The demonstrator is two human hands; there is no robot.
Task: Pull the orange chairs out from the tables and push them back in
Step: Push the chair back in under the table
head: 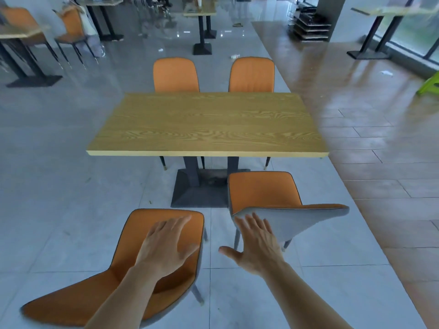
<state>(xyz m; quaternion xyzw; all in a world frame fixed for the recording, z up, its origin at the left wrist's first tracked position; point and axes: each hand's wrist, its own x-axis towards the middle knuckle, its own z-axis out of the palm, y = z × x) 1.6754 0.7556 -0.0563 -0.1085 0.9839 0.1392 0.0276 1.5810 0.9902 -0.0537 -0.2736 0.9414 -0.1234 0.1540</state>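
Note:
A wooden table [206, 124] stands ahead. Two orange chairs sit pulled out on my side of it. The near left chair [133, 252] is closest to me, its seat and backrest showing orange. My left hand [166, 248] hovers over its seat, fingers spread, holding nothing. The near right chair [263, 191] stands closer to the table, its grey backrest [292, 222] towards me. My right hand [254, 243] is open with fingertips at the left end of that backrest. Two more orange chairs, far left [175, 74] and far right [251, 74], are tucked in at the far side.
The table's black base [199, 193] sits between the near chairs and the table. Other tables [202, 10] and orange chairs [71, 27] stand at the back and left. Wooden flooring [380, 138] runs along the right; a green stool [430, 84] is at the right edge.

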